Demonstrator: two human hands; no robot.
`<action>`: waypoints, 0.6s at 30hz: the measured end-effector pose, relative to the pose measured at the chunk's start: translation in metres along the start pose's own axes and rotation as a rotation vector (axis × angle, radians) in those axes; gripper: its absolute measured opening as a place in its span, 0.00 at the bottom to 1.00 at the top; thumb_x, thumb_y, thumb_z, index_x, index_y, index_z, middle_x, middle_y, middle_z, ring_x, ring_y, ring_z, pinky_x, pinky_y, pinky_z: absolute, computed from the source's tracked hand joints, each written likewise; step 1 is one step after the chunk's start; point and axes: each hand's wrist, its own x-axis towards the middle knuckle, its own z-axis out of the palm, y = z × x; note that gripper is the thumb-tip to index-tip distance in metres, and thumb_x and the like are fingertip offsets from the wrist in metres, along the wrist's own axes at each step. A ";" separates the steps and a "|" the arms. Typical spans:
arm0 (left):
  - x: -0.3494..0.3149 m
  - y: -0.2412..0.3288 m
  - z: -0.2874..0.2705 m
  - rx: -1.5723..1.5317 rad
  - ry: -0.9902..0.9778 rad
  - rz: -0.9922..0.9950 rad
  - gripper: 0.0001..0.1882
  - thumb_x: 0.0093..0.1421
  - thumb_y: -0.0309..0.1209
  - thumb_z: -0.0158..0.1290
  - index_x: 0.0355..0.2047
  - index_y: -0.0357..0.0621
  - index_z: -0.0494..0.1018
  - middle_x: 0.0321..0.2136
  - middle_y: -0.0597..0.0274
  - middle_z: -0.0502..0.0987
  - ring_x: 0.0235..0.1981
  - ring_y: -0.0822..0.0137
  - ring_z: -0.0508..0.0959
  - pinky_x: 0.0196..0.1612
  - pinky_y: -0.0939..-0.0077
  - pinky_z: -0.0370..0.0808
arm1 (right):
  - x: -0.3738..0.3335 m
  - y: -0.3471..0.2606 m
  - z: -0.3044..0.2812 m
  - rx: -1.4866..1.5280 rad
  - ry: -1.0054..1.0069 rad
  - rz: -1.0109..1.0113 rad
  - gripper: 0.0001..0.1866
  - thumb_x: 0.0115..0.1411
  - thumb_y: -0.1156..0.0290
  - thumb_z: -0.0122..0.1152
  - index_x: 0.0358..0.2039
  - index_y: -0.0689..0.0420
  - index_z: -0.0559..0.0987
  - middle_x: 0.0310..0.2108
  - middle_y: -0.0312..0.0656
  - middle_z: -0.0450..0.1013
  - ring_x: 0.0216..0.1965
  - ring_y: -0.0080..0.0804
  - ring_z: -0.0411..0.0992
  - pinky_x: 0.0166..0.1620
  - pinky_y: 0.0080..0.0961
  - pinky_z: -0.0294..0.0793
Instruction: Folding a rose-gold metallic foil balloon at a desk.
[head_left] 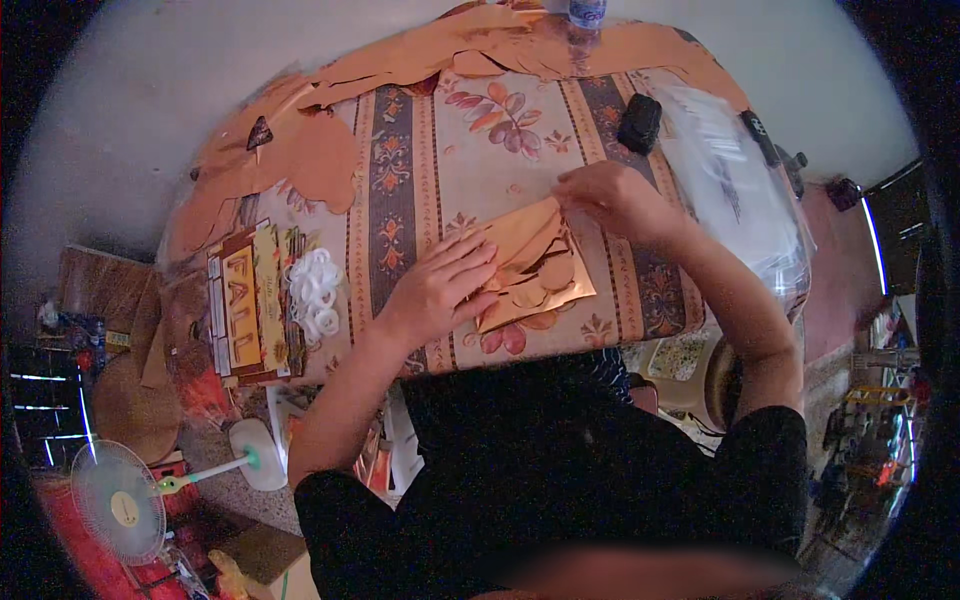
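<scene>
A shiny copper-coloured foil piece [540,285], squarish and slightly creased, lies on the patterned tablecloth [480,180] in front of me. Resting on its left side is my left hand [440,285], fingers stretched out flat over the foil. My right hand [615,205] is at the far right corner, thumb and fingers pinched together on the foil's edge. Dark reflections or creases cross the middle of the foil; whether it is one sheet or several layers I cannot tell.
White ring-shaped coils [315,295] and a stack of printed cards [245,305] sit at left. A black object [640,123] and clear plastic bags [730,185] lie at right. Orange foil [420,60] lines the far edge, near a bottle [587,12]. A fan [120,505] stands lower left.
</scene>
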 end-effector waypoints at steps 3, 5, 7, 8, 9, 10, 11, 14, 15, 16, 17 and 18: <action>0.001 0.000 0.001 0.006 0.013 0.016 0.18 0.54 0.34 0.58 0.42 0.36 0.74 0.50 0.51 0.74 0.57 0.53 0.69 0.62 0.59 0.62 | 0.010 -0.027 0.008 0.337 0.094 0.545 0.16 0.57 0.76 0.56 0.47 0.61 0.76 0.53 0.50 0.69 0.57 0.46 0.65 0.54 0.37 0.70; 0.001 -0.001 0.001 0.006 0.011 0.027 0.18 0.55 0.36 0.57 0.40 0.34 0.73 0.49 0.50 0.74 0.56 0.52 0.69 0.61 0.59 0.62 | 0.020 -0.049 0.023 0.195 0.125 0.364 0.21 0.63 0.68 0.51 0.55 0.62 0.70 0.58 0.54 0.63 0.63 0.48 0.58 0.62 0.41 0.59; 0.000 -0.002 0.003 0.017 0.015 0.027 0.18 0.56 0.36 0.57 0.41 0.34 0.73 0.48 0.49 0.74 0.56 0.52 0.69 0.61 0.59 0.62 | 0.023 -0.068 0.032 0.124 0.017 0.358 0.25 0.64 0.65 0.49 0.58 0.64 0.65 0.61 0.55 0.57 0.65 0.47 0.52 0.65 0.40 0.53; 0.001 -0.001 0.004 0.014 0.012 0.026 0.18 0.56 0.36 0.57 0.41 0.34 0.73 0.48 0.49 0.74 0.56 0.52 0.69 0.61 0.59 0.62 | 0.022 -0.071 0.035 0.048 -0.089 0.350 0.29 0.64 0.61 0.48 0.61 0.65 0.59 0.64 0.56 0.52 0.68 0.47 0.47 0.67 0.40 0.46; 0.001 0.000 0.003 0.018 0.014 0.025 0.18 0.56 0.36 0.56 0.41 0.34 0.73 0.49 0.49 0.74 0.56 0.52 0.69 0.61 0.59 0.62 | 0.021 -0.072 0.032 0.003 -0.250 0.355 0.35 0.65 0.56 0.44 0.64 0.67 0.51 0.68 0.55 0.43 0.70 0.46 0.40 0.69 0.39 0.37; 0.001 0.000 0.003 0.021 0.015 0.024 0.18 0.56 0.36 0.56 0.41 0.35 0.73 0.49 0.49 0.74 0.56 0.52 0.69 0.62 0.59 0.62 | 0.019 -0.072 0.033 0.006 -0.251 0.357 0.35 0.65 0.56 0.44 0.64 0.67 0.51 0.68 0.55 0.43 0.70 0.46 0.40 0.69 0.39 0.37; 0.001 0.001 0.003 0.018 0.014 0.022 0.18 0.56 0.36 0.56 0.41 0.35 0.73 0.49 0.49 0.74 0.56 0.52 0.69 0.62 0.59 0.62 | 0.017 -0.073 0.034 -0.040 -0.219 0.337 0.35 0.65 0.56 0.44 0.64 0.66 0.52 0.67 0.55 0.44 0.69 0.46 0.40 0.69 0.39 0.38; 0.000 0.000 0.003 0.012 0.008 0.019 0.17 0.57 0.36 0.56 0.41 0.34 0.73 0.49 0.48 0.73 0.56 0.52 0.69 0.62 0.59 0.61 | 0.014 -0.074 0.043 -0.118 -0.175 0.312 0.34 0.64 0.56 0.45 0.64 0.66 0.53 0.67 0.54 0.45 0.69 0.46 0.42 0.69 0.39 0.39; -0.002 -0.001 0.002 -0.022 -0.017 0.000 0.18 0.56 0.34 0.56 0.44 0.36 0.72 0.51 0.49 0.72 0.58 0.52 0.67 0.63 0.58 0.59 | 0.013 -0.074 0.045 -0.153 -0.162 0.306 0.35 0.64 0.56 0.45 0.63 0.66 0.54 0.67 0.54 0.46 0.69 0.46 0.42 0.69 0.39 0.39; -0.003 -0.002 0.002 -0.056 -0.043 -0.019 0.19 0.56 0.31 0.57 0.47 0.37 0.72 0.53 0.50 0.71 0.60 0.53 0.65 0.65 0.57 0.57 | 0.013 -0.075 0.045 -0.152 -0.162 0.307 0.35 0.64 0.56 0.45 0.63 0.66 0.54 0.67 0.54 0.46 0.69 0.46 0.42 0.69 0.39 0.39; -0.003 -0.003 0.001 -0.056 -0.044 -0.018 0.19 0.56 0.31 0.57 0.47 0.37 0.72 0.53 0.50 0.71 0.60 0.53 0.65 0.65 0.57 0.57 | 0.013 -0.076 0.046 -0.157 -0.162 0.313 0.35 0.64 0.56 0.45 0.63 0.66 0.54 0.67 0.54 0.46 0.69 0.46 0.43 0.69 0.39 0.38; -0.002 -0.002 -0.001 -0.075 -0.041 -0.023 0.20 0.57 0.33 0.55 0.48 0.37 0.71 0.52 0.49 0.71 0.60 0.52 0.66 0.64 0.58 0.58 | 0.013 -0.075 0.047 -0.162 -0.161 0.318 0.35 0.63 0.55 0.45 0.63 0.66 0.54 0.67 0.54 0.47 0.69 0.46 0.43 0.69 0.39 0.38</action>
